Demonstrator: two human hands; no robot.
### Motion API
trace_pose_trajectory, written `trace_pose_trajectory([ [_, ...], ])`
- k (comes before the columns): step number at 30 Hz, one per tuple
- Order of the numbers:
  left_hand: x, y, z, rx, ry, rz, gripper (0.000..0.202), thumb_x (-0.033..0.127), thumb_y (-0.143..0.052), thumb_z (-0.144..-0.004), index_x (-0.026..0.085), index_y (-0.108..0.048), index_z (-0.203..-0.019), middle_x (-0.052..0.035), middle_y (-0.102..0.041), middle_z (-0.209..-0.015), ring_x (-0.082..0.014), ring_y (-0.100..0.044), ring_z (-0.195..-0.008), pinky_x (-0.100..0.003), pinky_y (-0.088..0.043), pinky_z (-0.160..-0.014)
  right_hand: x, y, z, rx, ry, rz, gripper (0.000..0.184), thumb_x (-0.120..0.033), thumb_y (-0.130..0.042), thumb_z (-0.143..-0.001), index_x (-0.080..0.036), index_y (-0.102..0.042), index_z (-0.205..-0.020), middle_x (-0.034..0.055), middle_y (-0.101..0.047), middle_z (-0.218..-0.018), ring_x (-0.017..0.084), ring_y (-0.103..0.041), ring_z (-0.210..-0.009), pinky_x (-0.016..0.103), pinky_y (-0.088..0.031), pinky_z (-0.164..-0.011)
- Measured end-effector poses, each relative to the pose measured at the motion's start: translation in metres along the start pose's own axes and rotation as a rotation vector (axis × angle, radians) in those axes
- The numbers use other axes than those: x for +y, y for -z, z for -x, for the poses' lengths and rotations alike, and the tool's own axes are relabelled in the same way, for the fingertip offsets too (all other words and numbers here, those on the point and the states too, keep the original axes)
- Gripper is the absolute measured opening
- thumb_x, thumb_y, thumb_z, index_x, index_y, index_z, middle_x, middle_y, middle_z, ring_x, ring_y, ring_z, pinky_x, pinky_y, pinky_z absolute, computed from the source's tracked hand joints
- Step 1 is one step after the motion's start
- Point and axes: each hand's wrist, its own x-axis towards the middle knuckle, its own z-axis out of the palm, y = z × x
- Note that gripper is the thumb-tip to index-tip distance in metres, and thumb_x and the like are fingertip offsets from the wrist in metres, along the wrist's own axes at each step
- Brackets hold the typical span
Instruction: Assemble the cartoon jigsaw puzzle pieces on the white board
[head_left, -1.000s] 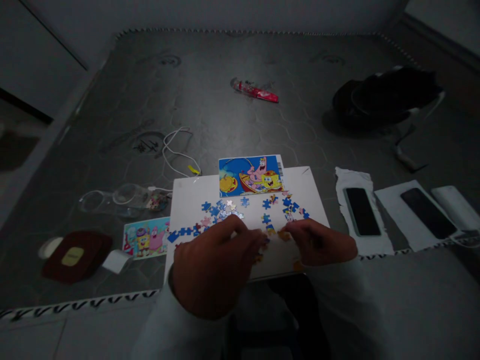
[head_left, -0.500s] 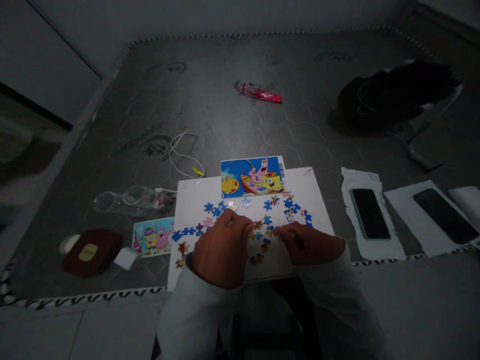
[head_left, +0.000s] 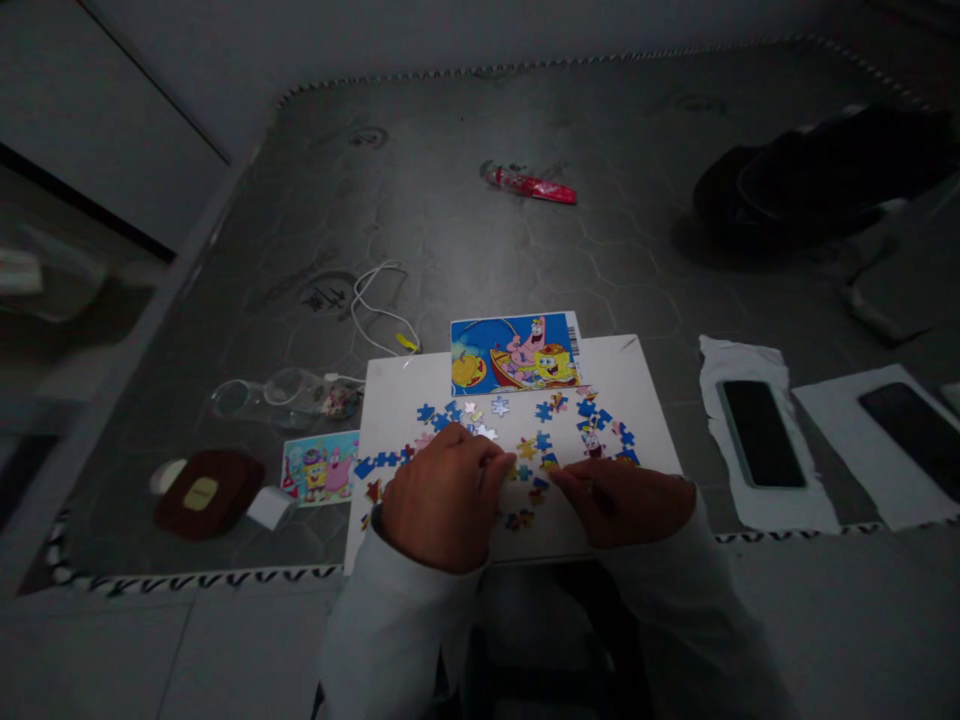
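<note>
My left hand (head_left: 446, 495) is over the middle of a white board (head_left: 641, 400), thumb and forefinger pinched together; whether anything is between them I cannot make out. Just right of its fingertips lies a yellow puzzle piece (head_left: 527, 448). My right hand (head_left: 622, 502) is closed in a pinch on the edge of a blue and yellow puzzle piece (head_left: 550, 463). Loose and joined puzzle pieces (head_left: 442, 418) spread around both hands, with a linked blue strip (head_left: 384, 459) at the left. Some pieces are hidden under my hands. A cartoon picture card (head_left: 517, 355) overlaps the board's far edge.
Left of the board are a second cartoon card (head_left: 319, 468), a white adapter (head_left: 271, 508), a brown case (head_left: 206, 495), a clear plastic bottle (head_left: 292, 398) and a white cable (head_left: 360, 310). Phones (head_left: 761, 435) lie on white paper at right. Further back are a red packet (head_left: 529, 184) and a black bag (head_left: 810, 185).
The view has shifted, moving the scene slightly right. The yellow piece at my left fingertips now looks flatter and brighter, with the fingertips slightly apart from it. My right hand has barely moved.
</note>
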Motion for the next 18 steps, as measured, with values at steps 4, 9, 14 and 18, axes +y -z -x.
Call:
trace_pose_trajectory([
  [4,0.004,0.0,-0.001,-0.054,-0.025,-0.023,0.024,0.039,-0.053,-0.099,0.031,-0.076,-0.099,0.0002,-0.07,-0.11,-0.0194,-0.069,-0.089,-0.032,-0.048,-0.071,-0.011,0.006,-0.011,0.107,0.077,0.0,0.018,-0.024,-0.067,-0.095,-0.021,-0.073,-0.078,-0.0043,-0.073,-0.068,0.007,-0.063,-0.052,0.022,-0.039,-0.048],
  [9,0.007,0.0,-0.004,-0.154,-0.164,-0.146,0.03,0.035,-0.043,-0.103,0.031,-0.072,-0.111,-0.0033,-0.066,-0.118,-0.0229,-0.07,-0.09,-0.033,-0.051,-0.065,-0.023,0.015,-0.018,0.116,0.094,-0.062,0.027,-0.023,-0.064,-0.096,-0.02,-0.068,-0.069,-0.0028,-0.068,-0.061,0.008,-0.057,-0.048,0.024,-0.041,-0.051],
  [14,0.003,0.001,-0.002,-0.177,-0.306,-0.212,0.032,0.028,-0.046,-0.099,0.036,-0.065,-0.123,-0.0018,-0.065,-0.118,-0.0237,-0.07,-0.082,-0.035,-0.053,-0.058,-0.018,0.024,-0.014,0.103,0.132,-0.003,0.029,-0.019,-0.063,-0.094,-0.022,-0.069,-0.067,-0.004,-0.065,-0.058,0.008,-0.054,-0.047,0.024,-0.039,-0.049],
  [18,0.002,0.003,0.001,-0.225,-0.325,-0.253,0.035,0.026,-0.05,-0.095,0.035,-0.063,-0.127,-0.0042,-0.064,-0.117,-0.0257,-0.07,-0.083,-0.036,-0.055,-0.058,-0.022,0.026,-0.012,0.06,0.059,0.056,0.038,-0.022,-0.057,-0.099,-0.023,-0.07,-0.064,-0.0025,-0.066,-0.057,0.008,-0.053,-0.047,0.025,-0.037,-0.049],
])
